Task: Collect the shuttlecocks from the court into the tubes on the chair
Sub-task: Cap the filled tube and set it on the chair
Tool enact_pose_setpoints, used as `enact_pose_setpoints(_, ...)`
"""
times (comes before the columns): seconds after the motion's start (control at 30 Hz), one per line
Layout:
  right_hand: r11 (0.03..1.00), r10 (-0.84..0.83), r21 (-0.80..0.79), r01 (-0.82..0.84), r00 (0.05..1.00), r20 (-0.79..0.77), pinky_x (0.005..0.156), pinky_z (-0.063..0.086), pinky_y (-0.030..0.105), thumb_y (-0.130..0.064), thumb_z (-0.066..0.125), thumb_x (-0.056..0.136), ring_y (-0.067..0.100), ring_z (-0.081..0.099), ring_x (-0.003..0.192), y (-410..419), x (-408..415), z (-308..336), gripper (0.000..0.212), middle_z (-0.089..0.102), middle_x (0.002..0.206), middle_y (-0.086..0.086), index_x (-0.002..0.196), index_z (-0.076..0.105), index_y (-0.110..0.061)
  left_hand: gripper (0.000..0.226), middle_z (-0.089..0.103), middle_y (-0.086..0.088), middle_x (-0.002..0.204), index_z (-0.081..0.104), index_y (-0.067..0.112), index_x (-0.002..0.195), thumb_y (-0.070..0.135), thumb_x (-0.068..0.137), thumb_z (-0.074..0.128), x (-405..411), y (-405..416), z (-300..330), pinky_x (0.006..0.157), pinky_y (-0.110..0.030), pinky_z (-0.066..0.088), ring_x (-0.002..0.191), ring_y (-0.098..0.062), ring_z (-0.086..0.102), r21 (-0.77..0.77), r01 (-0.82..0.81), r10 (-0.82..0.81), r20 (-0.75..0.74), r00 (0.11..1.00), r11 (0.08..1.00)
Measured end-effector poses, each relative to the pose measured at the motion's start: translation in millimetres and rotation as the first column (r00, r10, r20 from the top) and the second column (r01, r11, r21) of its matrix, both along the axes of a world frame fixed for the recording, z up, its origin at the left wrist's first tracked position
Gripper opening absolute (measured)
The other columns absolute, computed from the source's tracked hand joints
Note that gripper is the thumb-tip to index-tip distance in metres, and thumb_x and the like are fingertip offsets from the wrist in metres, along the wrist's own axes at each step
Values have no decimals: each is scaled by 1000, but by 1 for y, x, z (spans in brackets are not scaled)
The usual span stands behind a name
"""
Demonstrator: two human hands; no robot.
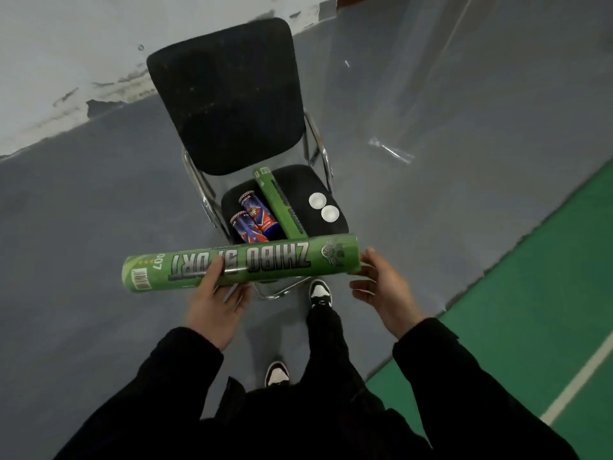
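You've got the green tube [242, 265] held level in front of the chair [229, 101]: left hand [212, 310] gripping it mid-body w/ fingers curled under, right hand [384, 290] relaxed, spread, just touching the right end, holding nothing. No shuttlecocks visible; other tubes [255, 217] and two white caps [323, 207] lie on the seat. Looks like prep step. Next: prob. carry tube out to the court, open end ready.

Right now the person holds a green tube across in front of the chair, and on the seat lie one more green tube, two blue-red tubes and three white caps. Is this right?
Not quite: the head view shows two white caps on the chair seat, not three. The rest holds: the left hand holds the green tube crosswise, the right hand is at its end, and a second green tube and two blue-red tubes lie on the seat.
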State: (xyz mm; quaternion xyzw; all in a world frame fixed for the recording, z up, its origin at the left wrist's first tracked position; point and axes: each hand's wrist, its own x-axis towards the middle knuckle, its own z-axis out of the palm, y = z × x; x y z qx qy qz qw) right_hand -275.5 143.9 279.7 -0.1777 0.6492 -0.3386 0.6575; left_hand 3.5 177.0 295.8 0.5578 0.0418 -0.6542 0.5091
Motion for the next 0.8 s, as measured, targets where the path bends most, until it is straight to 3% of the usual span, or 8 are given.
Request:
enact_pose_setpoints(0.1, 999, 32, 25, -29, 993, -117, 66, 51, 32, -37, 55, 101, 18, 61, 69, -68, -3, -44, 27, 68, 85, 4, 91, 75, -20, 46, 78, -4, 111, 65, 17, 127, 43, 90, 69, -3, -48, -22, 97, -37, 52, 119, -22, 67, 42, -66, 64, 40, 997, 997)
enact_pose_setpoints(0.17, 996, 82, 45, -75, 974, -211, 64, 52, 32, -27, 58, 101, 19, 61, 71, -115, -5, -82, 20, 70, 86, 6, 101, 70, -11, 47, 76, -5, 119, 65, 16, 127, 44, 90, 68, -7, -75, -38, 104, -41, 51, 118, -23, 69, 77, -102, 97, 71, 993, 992)
enact_pose_setpoints(0.27, 973, 230, 80, -217, 890, -393, 83, 59, 41, -24, 60, 97, 25, 71, 90, -178, -4, -150, 21, 75, 100, 8, 110, 72, -12, 30, 77, -3, 116, 67, 20, 115, 43, 96, 63, -11, -109, -65, 96, -37, 58, 114, -20, 71, 123, -123, 109, 115, 987, 985)
enact_pose_setpoints(0.4, 885, 441, 166, -435, 668, -599, 89, 47, 28, -24, 58, 96, 24, 65, 105, -240, -4, -227, 30, 68, 123, 8, 123, 66, -13, 34, 78, -1, 105, 65, 19, 115, 39, 88, 67, -19, -134, -97, 88, -35, 61, 108, -20, 74, 184, -170, 140, 162, 977, 968)
enact_pose_setpoints(0.53, 697, 613, 289, -656, 338, -714, 108, 44, 47, -31, 74, 87, 38, 49, 128, -271, -4, -301, 51, 39, 148, 13, 131, 54, -14, 36, 77, 0, 101, 64, 19, 115, 39, 86, 68, -23, -148, -126, 88, -36, 61, 107, -21, 74, 231, -210, 166, 197, 966, 950)
enact_pose_setpoints(0.67, 581, 604, 380, -720, 69, -794, 87, 52, 52, -40, 84, 77, 40, 52, 115, -282, 4, -341, 65, 47, 135, 15, 125, 51, -12, 28, 77, 2, 98, 66, 21, 109, 39, 88, 66, -18, -152, -139, 90, -37, 61, 106, -21, 74, 238, -229, 175, 225, 959, 944)
enact_pose_setpoints(0.73, 612, 513, 340, -714, 31, -858, 81, 51, 50, -39, 80, 80, 40, 53, 108, -280, 6, -350, 58, 51, 127, 16, 121, 52, -9, 23, 76, 2, 97, 65, 23, 107, 37, 89, 64, -13, -150, -143, 92, -38, 59, 105, -20, 74, 228, -235, 182, 233, 955, 945)
enact_pose_setpoints(0.8, 689, 466, 255, -678, 146, -873, 85, 49, 47, -40, 76, 83, 39, 55, 107, -276, 6, -349, 51, 54, 124, 16, 118, 54, -10, 16, 74, 3, 95, 66, 24, 101, 36, 92, 63, -5, -150, -144, 96, -40, 54, 101, -18, 75, 221, -238, 183, 245, 952, 946)
